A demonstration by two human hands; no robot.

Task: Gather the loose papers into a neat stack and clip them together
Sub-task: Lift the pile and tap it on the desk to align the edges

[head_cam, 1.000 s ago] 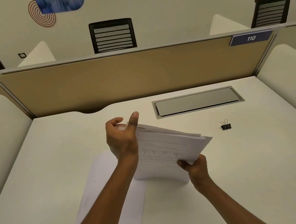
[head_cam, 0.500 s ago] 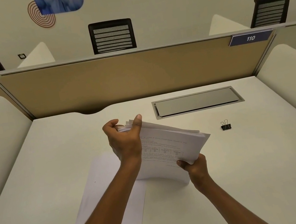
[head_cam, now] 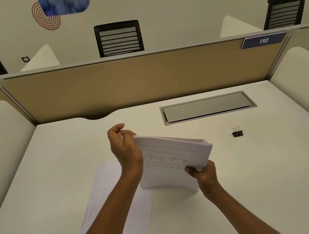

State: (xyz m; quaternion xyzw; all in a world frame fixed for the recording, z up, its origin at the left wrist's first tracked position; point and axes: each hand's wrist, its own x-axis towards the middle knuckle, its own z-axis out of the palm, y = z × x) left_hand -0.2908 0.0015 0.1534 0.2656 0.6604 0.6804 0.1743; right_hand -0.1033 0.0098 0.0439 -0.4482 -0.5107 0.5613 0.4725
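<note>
The stack of printed papers (head_cam: 176, 159) stands on its lower edge on the desk (head_cam: 277, 168), the left hand (head_cam: 125, 151) curled over its top corner and the right hand (head_cam: 204, 173) pinching its right edge: squaring up, seemingly. One loose sheet (head_cam: 119, 212) lies beneath the left forearm and needs adding before reaching for the binder clip (head_cam: 237, 132), well apart to the right.

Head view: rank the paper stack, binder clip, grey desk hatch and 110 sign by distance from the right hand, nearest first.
1. Paper stack: gripped by the right hand.
2. Binder clip: on the desk, to its right.
3. Grey desk hatch: farther back.
4. 110 sign: on the divider.
</note>
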